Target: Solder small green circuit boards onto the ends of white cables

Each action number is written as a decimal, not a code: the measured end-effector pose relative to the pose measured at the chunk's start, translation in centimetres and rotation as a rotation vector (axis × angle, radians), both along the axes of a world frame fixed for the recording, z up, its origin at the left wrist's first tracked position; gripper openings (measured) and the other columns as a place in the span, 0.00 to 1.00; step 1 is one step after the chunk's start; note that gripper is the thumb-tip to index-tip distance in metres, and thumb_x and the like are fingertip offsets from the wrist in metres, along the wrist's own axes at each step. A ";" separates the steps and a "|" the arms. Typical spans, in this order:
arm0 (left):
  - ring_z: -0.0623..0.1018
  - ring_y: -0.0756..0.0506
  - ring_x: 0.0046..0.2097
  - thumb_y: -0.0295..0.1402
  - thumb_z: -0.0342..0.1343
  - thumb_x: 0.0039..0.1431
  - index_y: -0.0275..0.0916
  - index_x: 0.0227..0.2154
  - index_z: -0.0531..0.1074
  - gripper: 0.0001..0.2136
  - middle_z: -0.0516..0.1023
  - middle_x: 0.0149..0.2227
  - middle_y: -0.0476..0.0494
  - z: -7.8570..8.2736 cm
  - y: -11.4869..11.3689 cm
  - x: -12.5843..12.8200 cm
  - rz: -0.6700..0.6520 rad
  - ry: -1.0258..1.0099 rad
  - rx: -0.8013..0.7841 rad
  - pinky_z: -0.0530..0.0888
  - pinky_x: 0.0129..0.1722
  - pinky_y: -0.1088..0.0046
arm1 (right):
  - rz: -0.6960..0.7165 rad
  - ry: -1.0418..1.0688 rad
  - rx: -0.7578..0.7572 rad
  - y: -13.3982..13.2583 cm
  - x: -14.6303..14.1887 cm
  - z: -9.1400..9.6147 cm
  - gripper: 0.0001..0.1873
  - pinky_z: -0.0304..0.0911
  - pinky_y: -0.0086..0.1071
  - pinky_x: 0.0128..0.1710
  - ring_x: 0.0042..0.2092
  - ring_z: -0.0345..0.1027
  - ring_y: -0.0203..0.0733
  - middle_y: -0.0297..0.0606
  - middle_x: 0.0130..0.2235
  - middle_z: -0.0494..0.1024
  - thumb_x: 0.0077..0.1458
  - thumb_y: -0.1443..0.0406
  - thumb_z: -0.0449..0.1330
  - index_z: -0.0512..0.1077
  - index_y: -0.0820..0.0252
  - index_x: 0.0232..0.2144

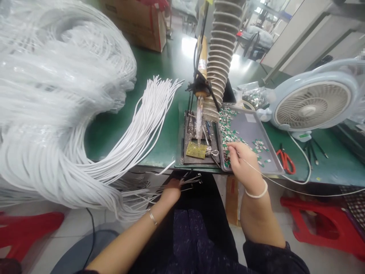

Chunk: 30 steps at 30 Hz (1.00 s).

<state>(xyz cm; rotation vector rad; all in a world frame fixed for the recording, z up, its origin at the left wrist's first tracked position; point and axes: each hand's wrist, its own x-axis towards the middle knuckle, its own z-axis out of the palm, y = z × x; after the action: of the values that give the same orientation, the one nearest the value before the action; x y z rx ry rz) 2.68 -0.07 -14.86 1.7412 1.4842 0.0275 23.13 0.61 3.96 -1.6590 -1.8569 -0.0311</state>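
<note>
My left hand [172, 191] is below the table edge, closed around a bunch of white cables [142, 196] whose small metal-tipped ends poke out to its right. Over a grey metal tray [269, 152] is my right hand [244, 163], thumb and forefinger pinched among small green-and-silver connectors [228, 131]. A thin wire [285, 185] runs out of this hand toward the right edge; whether the fingertips also pinch a connector cannot be made out. Left of the tray, a soldering iron [202, 68] hangs tip down above a yellowish plate [196, 150].
A big heap of white cable [57, 152] covers the left side of the table. A ribbed hose [221, 49] comes down behind the iron. To the right are red-handled pliers [286, 161] and a fan [313, 106]. A cardboard box [134, 24] stands at the back; red stools flank me.
</note>
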 end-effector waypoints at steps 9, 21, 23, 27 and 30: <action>0.75 0.46 0.38 0.26 0.49 0.56 0.39 0.27 0.73 0.08 0.77 0.34 0.44 7.6 -2.8 -1.8 -0.138 -0.403 0.089 0.70 0.41 0.72 | -0.003 -0.019 -0.123 1.1 1.1 0.8 0.09 0.64 0.37 0.38 0.37 0.70 0.45 0.42 0.35 0.77 0.54 0.68 0.51 0.71 0.60 0.34; 0.58 0.56 0.18 0.38 0.56 0.54 0.37 0.32 0.69 0.09 0.67 0.19 0.54 15.5 -1.7 -1.3 0.437 -1.040 -0.214 0.53 0.18 0.79 | 0.088 -0.089 -0.170 1.1 1.4 -0.1 0.09 0.63 0.36 0.37 0.35 0.67 0.43 0.41 0.34 0.73 0.52 0.70 0.52 0.69 0.59 0.36; 0.56 0.57 0.18 0.38 0.56 0.54 0.37 0.32 0.68 0.09 0.67 0.19 0.55 15.8 -1.3 -0.8 0.472 -1.098 -0.236 0.51 0.18 0.80 | 0.080 -0.066 -0.157 1.1 1.4 -0.2 0.09 0.63 0.36 0.36 0.35 0.67 0.43 0.41 0.34 0.73 0.52 0.70 0.51 0.69 0.59 0.37; 0.57 0.58 0.18 0.37 0.56 0.55 0.36 0.34 0.68 0.09 0.67 0.19 0.55 16.4 -0.9 -0.1 0.485 -1.164 -0.256 0.51 0.17 0.82 | 0.048 -0.033 -0.125 0.7 1.3 -0.1 0.07 0.62 0.34 0.34 0.34 0.66 0.42 0.40 0.32 0.72 0.54 0.70 0.51 0.69 0.59 0.34; 0.57 0.59 0.17 0.37 0.57 0.55 0.37 0.33 0.67 0.09 0.68 0.19 0.55 16.6 -0.7 0.2 0.497 -1.181 -0.255 0.51 0.17 0.82 | 0.024 0.011 -0.060 0.2 0.8 0.3 0.06 0.61 0.33 0.33 0.32 0.65 0.40 0.38 0.30 0.71 0.56 0.68 0.51 0.68 0.59 0.31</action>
<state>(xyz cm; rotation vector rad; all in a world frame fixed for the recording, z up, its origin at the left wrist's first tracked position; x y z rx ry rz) 2.86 -0.80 1.69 0.7885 0.8867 0.9127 23.89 0.78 4.25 -1.6743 -1.8859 0.0446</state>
